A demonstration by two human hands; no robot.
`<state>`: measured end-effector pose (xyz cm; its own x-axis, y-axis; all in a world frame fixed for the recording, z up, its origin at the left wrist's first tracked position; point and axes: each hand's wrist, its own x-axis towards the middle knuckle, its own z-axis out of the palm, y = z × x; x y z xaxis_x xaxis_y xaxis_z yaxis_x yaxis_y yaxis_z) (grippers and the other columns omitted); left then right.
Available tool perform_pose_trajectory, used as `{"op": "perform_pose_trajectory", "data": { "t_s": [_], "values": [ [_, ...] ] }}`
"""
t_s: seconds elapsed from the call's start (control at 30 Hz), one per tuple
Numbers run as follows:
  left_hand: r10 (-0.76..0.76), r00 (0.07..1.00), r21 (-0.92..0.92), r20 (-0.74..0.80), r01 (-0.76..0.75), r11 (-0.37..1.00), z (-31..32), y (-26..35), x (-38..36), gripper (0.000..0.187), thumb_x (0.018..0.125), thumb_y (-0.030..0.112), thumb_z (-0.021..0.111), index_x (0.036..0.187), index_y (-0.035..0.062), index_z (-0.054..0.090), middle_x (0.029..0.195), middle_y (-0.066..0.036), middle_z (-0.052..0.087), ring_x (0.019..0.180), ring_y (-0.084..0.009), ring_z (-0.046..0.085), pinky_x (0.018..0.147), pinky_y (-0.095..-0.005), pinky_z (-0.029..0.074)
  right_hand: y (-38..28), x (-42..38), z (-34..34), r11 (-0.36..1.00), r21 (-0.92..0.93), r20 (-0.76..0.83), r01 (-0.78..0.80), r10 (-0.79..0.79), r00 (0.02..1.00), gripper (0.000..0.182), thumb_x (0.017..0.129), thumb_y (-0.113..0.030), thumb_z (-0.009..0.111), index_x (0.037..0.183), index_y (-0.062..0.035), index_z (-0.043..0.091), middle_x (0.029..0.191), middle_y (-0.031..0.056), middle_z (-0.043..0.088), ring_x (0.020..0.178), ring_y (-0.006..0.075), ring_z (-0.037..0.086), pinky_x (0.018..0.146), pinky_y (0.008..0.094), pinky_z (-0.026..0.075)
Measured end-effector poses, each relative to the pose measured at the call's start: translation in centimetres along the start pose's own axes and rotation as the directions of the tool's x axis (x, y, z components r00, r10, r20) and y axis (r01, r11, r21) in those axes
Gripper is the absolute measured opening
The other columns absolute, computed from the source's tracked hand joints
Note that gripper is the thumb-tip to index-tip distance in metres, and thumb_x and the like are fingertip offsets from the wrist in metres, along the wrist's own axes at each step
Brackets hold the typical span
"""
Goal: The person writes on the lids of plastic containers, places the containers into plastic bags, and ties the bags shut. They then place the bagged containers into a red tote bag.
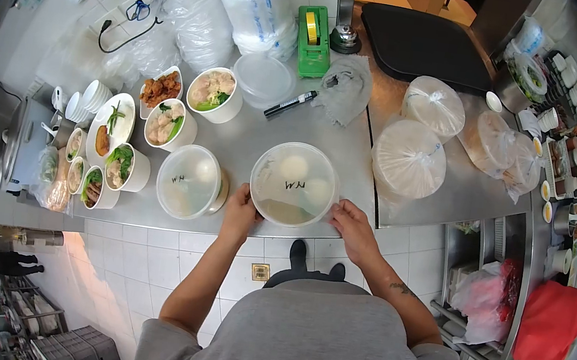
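Observation:
A round plastic takeaway bowl (290, 209) with a clear lid is at the front edge of the steel counter, with black marker letters on the lid. Pale round pieces and liquid show through it. My left hand (242, 210) grips its left side, fingers curled. On the opposite side, my right hand (354, 226) pinches the rim. A second lidded bowl (186, 182) with similar lettering stands just left of my left hand. Beyond them lie a black marker (290, 104) and a stack of clear lids (264, 80).
Open tubs of food, such as a white tub (214, 96), crowd the counter's left. Knotted bags of containers (409, 158) stand on the right, below a black tray (426, 47). At the back are a green tape dispenser (312, 41), a grey cloth (345, 89) and a bell (345, 39).

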<state>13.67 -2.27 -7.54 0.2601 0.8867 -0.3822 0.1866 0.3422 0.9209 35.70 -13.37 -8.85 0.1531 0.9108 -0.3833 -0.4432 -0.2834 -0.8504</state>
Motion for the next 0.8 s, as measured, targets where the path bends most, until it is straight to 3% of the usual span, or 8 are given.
{"op": "perform_pose_trajectory", "data": {
  "t_s": [0.07,0.23,0.33,0.43,0.53,0.63,0.73,0.8],
  "values": [
    [-0.072,0.997,-0.103,0.018,0.073,0.992,0.3,0.4,0.1,0.011,0.087,0.008,0.047,0.088,0.0029,0.056,0.072,-0.003,0.058,0.06,-0.011,0.053,0.053,-0.0216,0.043,-0.3,-0.3,0.3,0.992,0.112,0.012,-0.059,0.058,0.998,0.018,0.093,-0.022,0.047,0.096,-0.0049,0.053,0.091,0.0031,0.056,0.084,0.0108,0.055,0.075,0.0287,0.048],
    [-0.176,0.984,-0.408,0.015,0.167,0.898,0.4,1.7,-2.0,0.01,0.085,0.004,0.045,0.089,0.0012,0.053,0.075,-0.007,0.059,0.059,-0.0149,0.056,0.054,-0.0259,0.048,-3.5,-2.4,2.2,0.931,0.34,-0.028,-0.134,0.153,0.988,0.016,0.092,-0.019,0.047,0.093,-0.0032,0.052,0.086,0.0055,0.057,0.08,0.0132,0.057,0.071,0.0313,0.053],
    [-0.138,0.983,-0.464,0.123,0.179,0.867,-0.1,2.3,-3.2,0.009,0.084,0.004,0.043,0.088,0.0003,0.051,0.072,-0.008,0.058,0.057,-0.0152,0.056,0.055,-0.0268,0.05,-4.2,-1.8,1.2,0.979,0.202,-0.119,-0.025,0.05,0.992,0.014,0.092,-0.017,0.049,0.09,-0.0037,0.052,0.08,0.0042,0.057,0.072,0.0136,0.058,0.061,0.0301,0.051],
    [-0.175,0.97,-0.41,0.171,0.231,0.882,0.3,3.7,-3.7,0.01,0.084,0.003,0.043,0.091,-0.0001,0.049,0.073,-0.009,0.058,0.056,-0.0166,0.056,0.054,-0.029,0.05,-5.6,-0.1,1.0,0.966,-0.231,-0.159,0.117,-0.156,0.975,0.01,0.089,-0.012,0.052,0.086,-0.0024,0.052,0.073,0.0047,0.057,0.067,0.0147,0.06,0.058,0.0301,0.047],
    [-0.169,0.971,-0.378,0.171,0.223,0.898,0.7,3.5,-2.6,0.008,0.084,0.004,0.045,0.089,0.0001,0.049,0.07,-0.008,0.056,0.055,-0.0157,0.054,0.05,-0.0276,0.047,-7.6,0.8,3.8,0.558,-0.769,-0.05,0.311,-0.538,0.841,0.011,0.088,-0.011,0.053,0.085,-0.0006,0.051,0.067,0.0068,0.055,0.065,0.016,0.059,0.056,0.0328,0.044],
    [-0.083,0.982,-0.415,0.169,0.147,0.898,0.8,2.3,-1.5,0.007,0.084,0.006,0.047,0.088,0.0015,0.05,0.067,-0.007,0.055,0.054,-0.0149,0.053,0.046,-0.0267,0.044,-8.0,1.2,7.3,0.352,-0.819,0.125,0.452,-0.66,0.741,0.012,0.086,-0.01,0.057,0.087,-0.0003,0.05,0.069,0.0087,0.054,0.062,0.017,0.056,0.058,0.0324,0.044],
    [-0.045,0.988,-0.458,0.15,0.11,0.882,0.1,1.7,-1.3,0.006,0.083,0.008,0.049,0.087,0.0029,0.049,0.067,-0.006,0.053,0.054,-0.015,0.053,0.045,-0.0274,0.043,-7.8,0.8,8.9,0.463,-0.69,0.17,0.557,-0.644,0.746,0.013,0.084,-0.015,0.058,0.085,-0.0038,0.051,0.077,0.0174,0.058,0.066,0.0335,0.057,0.06,0.0371,0.045],
    [-0.021,0.999,-0.4,0.036,0.034,0.916,-0.2,1.9,-1.7,0.006,0.083,0.009,0.05,0.087,0.0043,0.049,0.069,-0.005,0.053,0.054,-0.015,0.053,0.045,-0.027,0.043,-8.8,0.4,8.2,0.585,-0.642,0.07,0.495,-0.598,0.798,0.014,0.084,-0.014,0.058,0.087,-0.0022,0.052,0.078,0.0157,0.058,0.067,0.0288,0.058,0.062,0.0345,0.045]
  ]
}}
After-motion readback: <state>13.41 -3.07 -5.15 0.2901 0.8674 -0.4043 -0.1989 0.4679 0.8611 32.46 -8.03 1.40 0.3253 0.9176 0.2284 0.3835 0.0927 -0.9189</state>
